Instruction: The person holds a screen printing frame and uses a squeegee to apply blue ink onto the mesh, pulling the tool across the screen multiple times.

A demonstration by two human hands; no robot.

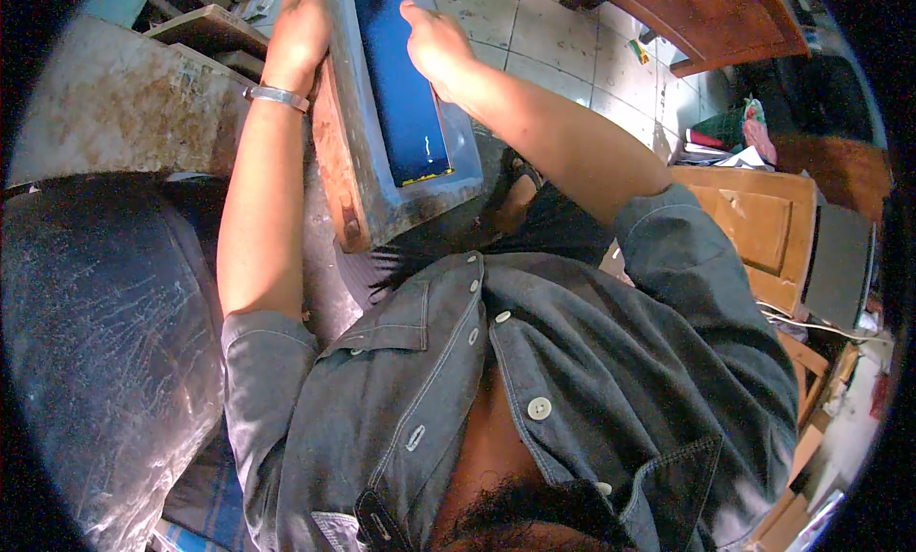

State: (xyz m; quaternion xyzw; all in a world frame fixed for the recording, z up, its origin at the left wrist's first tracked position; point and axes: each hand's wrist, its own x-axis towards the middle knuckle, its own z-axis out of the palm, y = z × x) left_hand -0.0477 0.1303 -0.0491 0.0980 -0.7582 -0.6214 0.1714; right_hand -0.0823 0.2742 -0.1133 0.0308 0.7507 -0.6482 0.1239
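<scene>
From the head view I observed a wooden-framed printing screen held tilted in front of the person's chest, its near corner low and its far end rising out of the top of the picture. The frame was worn wood with a grey inner border, and a dark blue mesh panel filled the middle, edged with a thin yellow strip at its near end.

The left hand was clamped on the left outer edge of the frame at the far end, fingers wrapped over the wood. A metal bracelet sat on that wrist. The right hand rested on the right side of the blue mesh with the fingers curled down against it; I could not tell whether it gripped anything beyond pressing on the surface.

To the left of the screen stood a stained, rust-marked counter, and nearer, a dark surface covered with scratched plastic sheeting. The person wore a grey denim shirt with short sleeves. To the right, on the pale tiled floor, I noted a wooden cabinet and, farther off, a wooden table.
</scene>
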